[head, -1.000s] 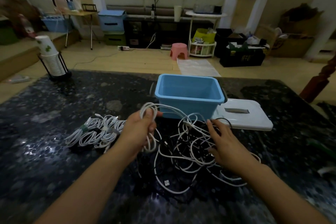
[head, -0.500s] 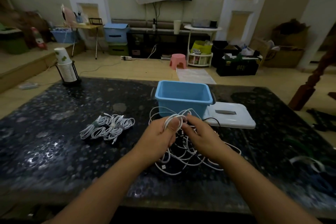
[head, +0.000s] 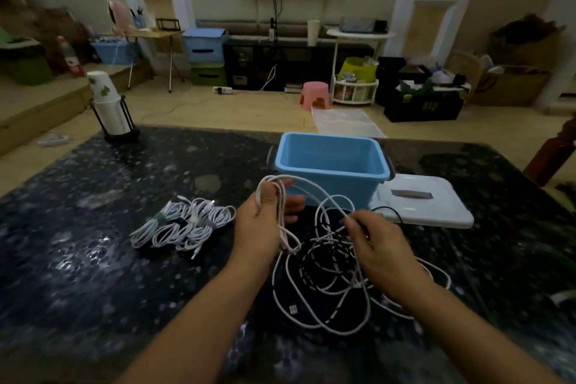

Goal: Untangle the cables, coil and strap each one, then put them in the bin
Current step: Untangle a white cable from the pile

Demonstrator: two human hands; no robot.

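- Low in the frame, right of centre, a loose tangle of white cables (head: 327, 284) sprawls over the dark table (head: 78, 290).
- The right hand (head: 378, 246) rests on that tangle, its fingers curled and pinching a strand.
- The left hand (head: 265, 221), just left of centre, is closed round several gathered loops (head: 279, 193), lifted above the heap.
- To the left lie the coiled, strapped cables (head: 184, 224), well apart from both hands.
- Beyond the hands stands the blue bin (head: 333, 174); nothing shows inside. Its white lid (head: 430, 203) lies flat at its right.
- Far upper left, a stack of paper cups (head: 107, 103).
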